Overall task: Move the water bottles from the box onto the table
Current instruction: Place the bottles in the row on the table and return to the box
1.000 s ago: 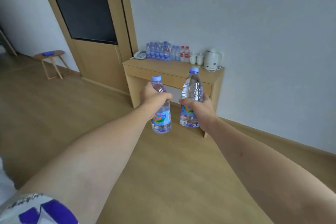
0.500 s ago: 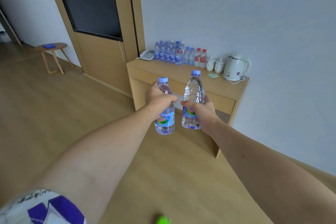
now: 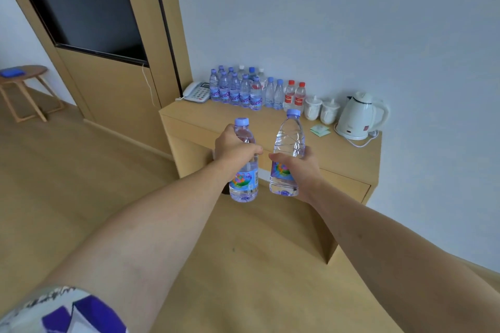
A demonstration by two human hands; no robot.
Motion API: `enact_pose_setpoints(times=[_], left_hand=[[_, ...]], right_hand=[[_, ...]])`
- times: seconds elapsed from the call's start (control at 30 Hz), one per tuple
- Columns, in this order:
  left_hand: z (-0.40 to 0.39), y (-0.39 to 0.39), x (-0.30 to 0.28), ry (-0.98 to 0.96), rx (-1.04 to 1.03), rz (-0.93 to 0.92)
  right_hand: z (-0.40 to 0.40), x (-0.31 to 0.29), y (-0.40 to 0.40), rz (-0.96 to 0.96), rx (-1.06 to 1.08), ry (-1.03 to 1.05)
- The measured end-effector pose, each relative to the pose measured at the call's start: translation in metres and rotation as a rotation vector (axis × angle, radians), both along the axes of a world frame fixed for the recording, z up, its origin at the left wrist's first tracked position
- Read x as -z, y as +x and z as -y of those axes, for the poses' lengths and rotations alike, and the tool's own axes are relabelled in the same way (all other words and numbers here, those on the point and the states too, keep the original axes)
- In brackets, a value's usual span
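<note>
Two upright water bottles, one in the left hand [image 3: 234, 149] and one [image 3: 287, 154] in the right hand [image 3: 296, 170], fingers wrapped round each, hang just before the tabletop [image 3: 338, 154], whose back edge carries a bottle cluster [image 3: 243, 89], telephone [image 3: 197, 92], two cups [image 3: 322, 111] and kettle [image 3: 357, 116].

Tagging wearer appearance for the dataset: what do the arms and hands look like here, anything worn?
Both forearms are bare, and no gloves, watch or rings show on the left hand or the right hand. A short sleeve covers the upper left arm: white with purple blocks and grey print. The right arm shows no sleeve in view.
</note>
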State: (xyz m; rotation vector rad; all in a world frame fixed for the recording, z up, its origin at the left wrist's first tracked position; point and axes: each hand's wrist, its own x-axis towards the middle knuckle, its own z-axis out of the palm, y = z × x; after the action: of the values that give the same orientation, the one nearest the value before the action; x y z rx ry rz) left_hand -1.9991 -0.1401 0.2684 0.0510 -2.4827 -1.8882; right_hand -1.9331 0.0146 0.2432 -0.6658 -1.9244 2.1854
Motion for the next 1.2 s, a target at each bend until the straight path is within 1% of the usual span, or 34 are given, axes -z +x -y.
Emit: enact_pose_setpoints(times=[0.27, 0.47, 0.6, 0.7, 0.93, 1.07, 1.2], left_hand=[[-0.028, -0.160, 0.027, -0.031, -0.009, 0.011], [-0.063, -0.283, 0.026, -0.134, 0.024, 0.062], [-0.084, -0.349, 0.027, -0.118, 0.029, 0.040], [-0.099, -0.392, 0.034, -0.105, 0.066, 0.060], [-0.134, -0.496, 0.077, -0.137, 0.172, 0.078], [-0.153, -0.548, 0.104, -0.147, 0.277, 0.135], [-0.170, -0.590, 0.122, -0.222, 0.400, 0.177]], right_hand=[[-0.029, 0.027, -0.162, -0.005, -0.053, 0.014], [-0.063, 0.028, -0.284, 0.009, -0.075, -0.026], [-0.085, 0.025, -0.352, -0.017, -0.067, -0.040], [-0.097, 0.027, -0.391, -0.025, -0.057, -0.058], [-0.120, 0.068, -0.481, 0.019, 0.062, 0.031], [-0.132, 0.089, -0.522, 0.074, 0.146, 0.101], [-0.143, 0.102, -0.554, 0.137, 0.256, 0.163]])
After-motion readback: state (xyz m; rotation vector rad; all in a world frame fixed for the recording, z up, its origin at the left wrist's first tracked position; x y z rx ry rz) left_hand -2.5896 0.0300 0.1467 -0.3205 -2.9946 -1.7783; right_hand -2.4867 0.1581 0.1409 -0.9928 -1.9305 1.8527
